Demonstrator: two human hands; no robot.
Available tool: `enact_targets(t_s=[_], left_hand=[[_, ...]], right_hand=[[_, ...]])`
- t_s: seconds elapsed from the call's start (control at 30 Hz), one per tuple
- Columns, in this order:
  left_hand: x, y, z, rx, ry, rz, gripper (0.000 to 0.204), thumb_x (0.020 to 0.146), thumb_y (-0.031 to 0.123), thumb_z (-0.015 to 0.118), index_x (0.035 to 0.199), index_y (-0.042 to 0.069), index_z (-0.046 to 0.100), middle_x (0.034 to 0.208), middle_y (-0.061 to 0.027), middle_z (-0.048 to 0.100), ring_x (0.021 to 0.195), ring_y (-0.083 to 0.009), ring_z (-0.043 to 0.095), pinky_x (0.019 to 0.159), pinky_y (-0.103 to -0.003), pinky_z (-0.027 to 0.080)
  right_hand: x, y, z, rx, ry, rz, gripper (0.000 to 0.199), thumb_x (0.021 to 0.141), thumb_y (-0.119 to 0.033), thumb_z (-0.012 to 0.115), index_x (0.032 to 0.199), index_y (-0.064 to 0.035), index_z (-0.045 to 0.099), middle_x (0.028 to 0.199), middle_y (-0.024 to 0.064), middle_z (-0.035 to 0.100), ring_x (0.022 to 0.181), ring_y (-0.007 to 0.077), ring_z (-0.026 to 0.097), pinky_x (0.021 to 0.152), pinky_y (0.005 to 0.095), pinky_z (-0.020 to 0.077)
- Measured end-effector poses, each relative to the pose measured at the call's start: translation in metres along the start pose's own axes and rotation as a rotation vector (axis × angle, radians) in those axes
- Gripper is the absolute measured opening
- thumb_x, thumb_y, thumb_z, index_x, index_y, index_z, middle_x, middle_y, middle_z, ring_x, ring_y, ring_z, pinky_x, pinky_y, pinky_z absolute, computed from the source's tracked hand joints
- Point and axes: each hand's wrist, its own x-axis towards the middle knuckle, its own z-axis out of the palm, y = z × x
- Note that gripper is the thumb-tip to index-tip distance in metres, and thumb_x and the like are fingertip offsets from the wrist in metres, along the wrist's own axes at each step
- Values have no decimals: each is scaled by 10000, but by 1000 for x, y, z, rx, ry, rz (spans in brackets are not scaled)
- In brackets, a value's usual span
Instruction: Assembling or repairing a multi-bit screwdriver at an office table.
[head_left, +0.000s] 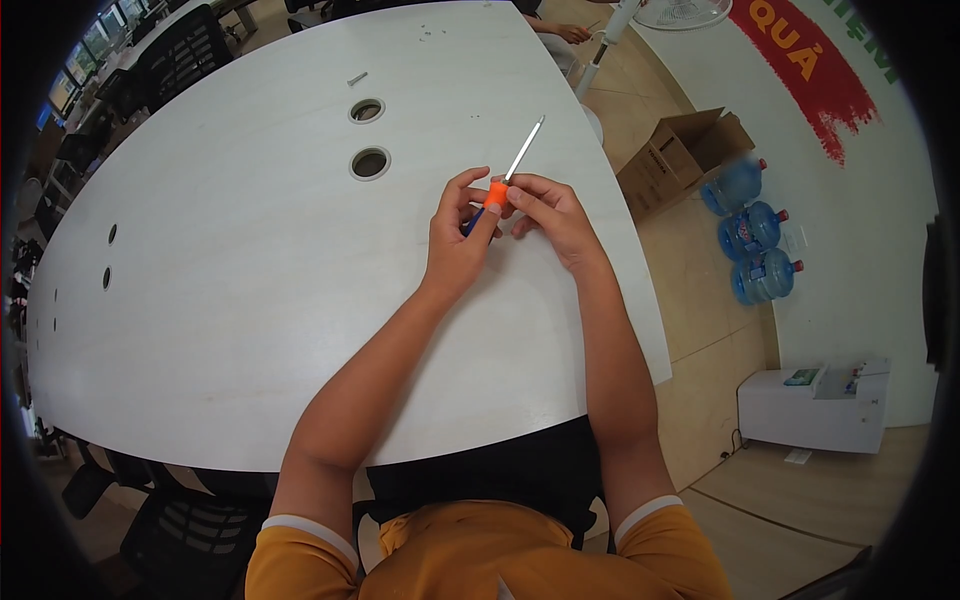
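Observation:
Both my hands meet over the white table (250, 330), right of its two round cable holes. Between them is a screwdriver (497, 194) with an orange and dark blue handle, its bare metal shaft pointing up and to the right. My left hand (464, 225) wraps the handle's lower, blue part, thumb pressed on it and index finger raised. My right hand (550, 215) pinches the orange collar near the base of the shaft between thumb and index finger. Farther up the table lies a small metal screw-like piece (358, 78).
Cable holes (367, 110) pierce the table. Tiny bits (432, 36) lie near its far edge. Right of the table stand a cardboard box (680, 160), blue water bottles (750, 232) and a white cabinet (815, 410). Another person's hand (572, 34) shows beyond the far edge. Black chairs (190, 535) stand at lower left.

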Motion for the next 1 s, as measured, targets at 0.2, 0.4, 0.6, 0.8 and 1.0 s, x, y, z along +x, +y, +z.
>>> enact_targets(t_s=[0.2,0.4,0.6,0.8,1.0], left_hand=[[-1,8,1,-59,62,-102,435,1075,218,593,1487,115,496,1181,-67,674,851,-128,677,657,-263,517],[-1,3,0,-68,94,-45,424,1089,233,562,1492,125,492,1194,-88,666,859,-130,677,662,-276,525],[0,6,0,-108,100,-72,407,1087,223,553,1479,126,504,1176,-81,654,821,-119,664,654,-275,521],[0,7,-2,-148,124,-79,533,1070,231,598,1562,93,447,1056,-51,629,683,-71,585,552,-232,460],[0,12,0,27,90,-110,828,933,221,807,1604,7,372,787,23,573,635,-32,516,539,-210,430]], right_hand=[[6,8,-2,88,29,-59,501,1021,-288,675,1430,-10,595,1276,127,694,1051,174,684,789,334,604],[1,-1,9,275,254,-146,825,1034,-332,641,1658,-43,184,1195,149,643,929,172,659,746,351,596],[-1,-1,-13,341,-29,-189,1152,911,-693,679,1673,-30,122,782,23,545,613,70,440,540,245,434],[-6,-13,3,206,-130,-226,1604,535,-973,723,1683,-41,99,720,12,542,588,62,448,494,210,348],[-7,-13,5,215,-134,-245,1691,452,-1007,713,1697,-88,30,749,23,585,618,74,508,500,231,367]])
